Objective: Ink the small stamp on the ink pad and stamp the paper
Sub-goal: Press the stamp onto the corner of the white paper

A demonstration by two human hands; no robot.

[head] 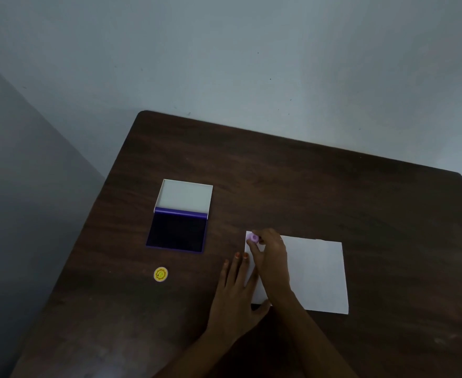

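A white sheet of paper (317, 274) lies on the dark wooden table (306, 186). My right hand (272, 257) is shut on a small pink-purple stamp (253, 238), held over the paper's far left corner. Whether the stamp touches the paper I cannot tell. My left hand (235, 290) rests flat with fingers spread on the paper's left edge and the table. To the left, the ink pad (177, 232) lies open, its dark purple pad toward me and its white lid (184, 196) folded back.
A small round yellow cap with a smiley face (160, 274) lies on the table in front of the ink pad. The table's left edge runs diagonally near it. A pale wall stands behind the table.
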